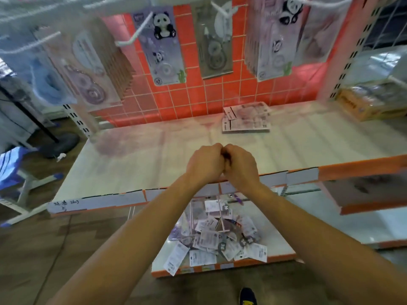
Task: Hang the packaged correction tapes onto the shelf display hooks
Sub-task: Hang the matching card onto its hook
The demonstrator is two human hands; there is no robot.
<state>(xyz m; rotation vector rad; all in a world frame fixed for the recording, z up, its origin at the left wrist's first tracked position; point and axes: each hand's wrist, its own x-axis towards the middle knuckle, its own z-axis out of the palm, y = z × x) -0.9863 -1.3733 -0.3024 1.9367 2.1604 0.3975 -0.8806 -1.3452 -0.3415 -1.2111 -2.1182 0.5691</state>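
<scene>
Forearms: two, bare, reaching forward from the bottom edge; one dark shoe (247, 297) on the floor below.

Left hand (206, 164), right hand (240, 166): fingers curled inward, knuckles touching, held over the front lip of the upper shelf (132, 155). A dark sliver shows between them. Whether either hand grips anything cannot be told, since the backs of the hands cover the fingers.

Loose packs (215, 236): correction tapes heaped on the lower shelf (282, 234), beneath the hands. A small stack (245, 119) lies at the back of the upper shelf.

Hung packs (165, 47): already on the white hooks (132, 38) against the red grid wall.

Risks:
- Several packs overhang the lower shelf's front edge, so a careless reach into the heap could tip them to the floor.
- The hook tips turn upward, and a pack pushed on off-centre may tear its hole or knock hanging neighbours loose.

Not legible:
- The topmost hooks are cut off by the frame.
- The left-hand packs and the boxes at far right are blurred.
- The print on all packs is unreadable.
</scene>
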